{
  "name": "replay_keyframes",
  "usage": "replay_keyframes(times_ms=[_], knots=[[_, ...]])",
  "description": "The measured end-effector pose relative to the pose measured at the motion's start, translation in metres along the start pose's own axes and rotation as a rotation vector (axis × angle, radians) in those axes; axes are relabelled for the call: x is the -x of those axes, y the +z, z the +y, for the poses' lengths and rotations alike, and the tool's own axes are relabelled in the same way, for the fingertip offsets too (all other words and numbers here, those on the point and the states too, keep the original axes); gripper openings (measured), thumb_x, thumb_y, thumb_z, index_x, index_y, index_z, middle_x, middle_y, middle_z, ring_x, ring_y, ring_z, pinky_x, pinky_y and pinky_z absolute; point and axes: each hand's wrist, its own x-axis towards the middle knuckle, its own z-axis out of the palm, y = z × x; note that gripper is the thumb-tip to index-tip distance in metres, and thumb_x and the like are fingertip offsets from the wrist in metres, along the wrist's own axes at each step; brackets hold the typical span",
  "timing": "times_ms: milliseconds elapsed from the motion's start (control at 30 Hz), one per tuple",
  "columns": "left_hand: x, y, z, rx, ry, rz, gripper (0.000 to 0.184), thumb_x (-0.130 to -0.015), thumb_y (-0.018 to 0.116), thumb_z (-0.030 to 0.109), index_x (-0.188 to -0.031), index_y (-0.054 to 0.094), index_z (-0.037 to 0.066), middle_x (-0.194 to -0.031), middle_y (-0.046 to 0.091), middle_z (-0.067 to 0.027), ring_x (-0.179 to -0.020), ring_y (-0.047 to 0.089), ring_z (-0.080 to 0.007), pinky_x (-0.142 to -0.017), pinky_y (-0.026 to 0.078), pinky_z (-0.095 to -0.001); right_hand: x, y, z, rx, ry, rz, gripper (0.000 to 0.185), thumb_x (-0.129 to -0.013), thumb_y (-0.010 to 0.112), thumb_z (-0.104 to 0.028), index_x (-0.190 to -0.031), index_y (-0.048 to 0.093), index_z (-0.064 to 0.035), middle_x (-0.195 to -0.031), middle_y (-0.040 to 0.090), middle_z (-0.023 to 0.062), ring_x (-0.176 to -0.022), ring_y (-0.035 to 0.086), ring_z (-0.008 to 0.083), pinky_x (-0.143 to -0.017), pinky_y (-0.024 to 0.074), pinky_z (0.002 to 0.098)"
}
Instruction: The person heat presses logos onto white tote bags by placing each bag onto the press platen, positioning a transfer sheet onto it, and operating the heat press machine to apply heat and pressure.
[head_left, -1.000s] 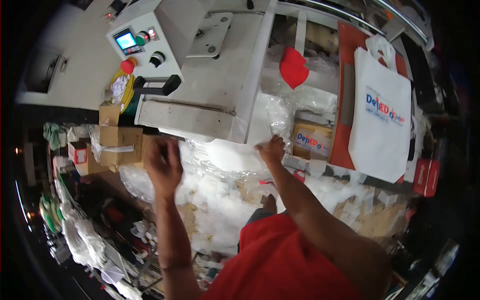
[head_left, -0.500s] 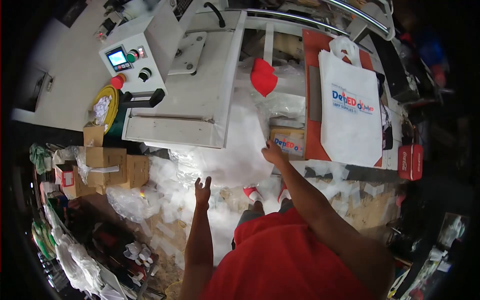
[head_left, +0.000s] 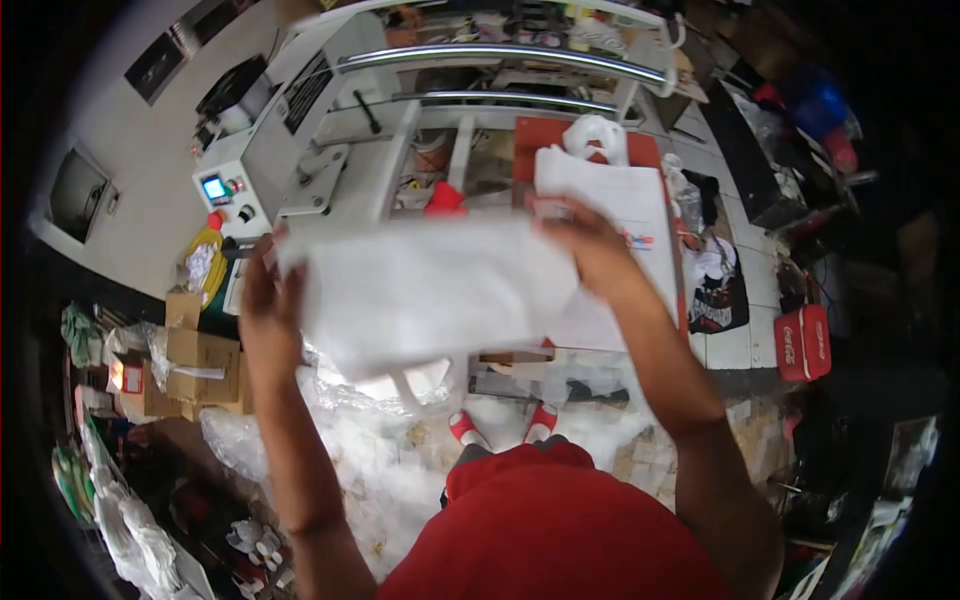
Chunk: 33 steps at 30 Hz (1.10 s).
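A blank white sheet-like bag (head_left: 420, 290), smeared by motion, is stretched between my two hands in front of my body. My left hand (head_left: 268, 325) grips its left edge, fingers and thumb closed around it. At its upper right corner, my right hand (head_left: 590, 250) pinches the material. A pale strip hangs below the lower edge. Beyond my right hand, a white printed bag (head_left: 600, 195) with looped handles lies on a red-brown board (head_left: 648, 152). Part of its print is hidden behind my hand. A red cloth (head_left: 445, 198) shows just above the held bag.
A press machine with a control box (head_left: 225, 185) and lit screen stands at left. Metal rails (head_left: 500, 60) cross the back. Cardboard boxes (head_left: 203, 365) and clear plastic (head_left: 235, 440) lie at left. A red Coca-Cola box (head_left: 803, 343) sits at right.
Both hands have risen and now hold the white bag between them; earlier my left hand was empty, lower down. The view has shifted, showing more of the back rails.
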Motion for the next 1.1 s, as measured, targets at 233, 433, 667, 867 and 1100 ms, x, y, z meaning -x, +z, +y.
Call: replay_keyframes(times_ms=[233, 433, 667, 867, 1100], knots=[[-0.067, 0.118, 0.221, 0.316, 1.281, 0.645, 0.037, -0.098, 0.05, 0.003, -0.133, 0.045, -0.006, -0.122, 0.058, -0.0177, -0.107, 0.059, -0.0241, -0.091, 0.046, -0.0324, 0.083, -0.067, -0.207, 0.33, -1.834, 0.587, 0.033, -0.098, 0.06, -0.011, -0.129, 0.051, -0.0013, -0.115, 0.064, 0.0134, -0.087, 0.062, 0.0148, -0.077, 0.0532, 0.0292], [-0.004, 0.316, 0.002, -0.28, 0.364, -0.186, 0.052, -0.085, 0.048, -0.002, -0.137, 0.047, 0.003, -0.12, 0.058, -0.0273, -0.096, 0.056, -0.0446, -0.093, 0.046, -0.0531, 0.035, -0.241, 0.013, 1.16, -0.854, 0.726, 0.028, -0.093, 0.057, -0.012, -0.118, 0.063, -0.0033, -0.093, 0.067, 0.0215, -0.087, 0.067, 0.0395, -0.078, 0.053, 0.0435], [0.113, 0.355, -0.117, -0.37, 0.204, -0.213, 0.053, -0.08, 0.054, 0.007, -0.133, 0.051, 0.007, -0.11, 0.06, -0.0268, -0.104, 0.058, -0.0457, -0.089, 0.049, -0.0531, 0.09, -0.249, 0.159, 1.197, -0.384, 0.657, 0.029, -0.087, 0.063, -0.013, -0.115, 0.067, -0.008, -0.1, 0.057, 0.0206, -0.092, 0.057, 0.0397, -0.084, 0.0485, 0.0481], [0.118, 0.347, -0.11, -0.462, 0.06, -0.254, 0.055, -0.076, 0.055, 0.011, -0.131, 0.051, 0.008, -0.113, 0.061, -0.0233, -0.107, 0.058, -0.0421, -0.088, 0.047, -0.0562, 0.085, -0.251, 0.162, 1.32, -0.447, 0.651, 0.037, -0.088, 0.06, -0.013, -0.125, 0.064, -0.0099, -0.127, 0.051, 0.0204, -0.115, 0.049, 0.039, -0.096, 0.0435, 0.0493], [0.113, 0.343, -0.103, -0.645, 0.06, -0.317, 0.057, -0.073, 0.056, 0.015, -0.13, 0.053, 0.011, -0.119, 0.062, -0.0182, -0.108, 0.06, -0.0363, -0.088, 0.044, -0.0537, 0.078, -0.258, 0.17, 1.43, -0.318, 0.581, 0.039, -0.092, 0.056, -0.017, -0.131, 0.06, -0.0118, -0.147, 0.044, 0.0132, -0.135, 0.04, 0.0382, -0.103, 0.0382, 0.0535]])
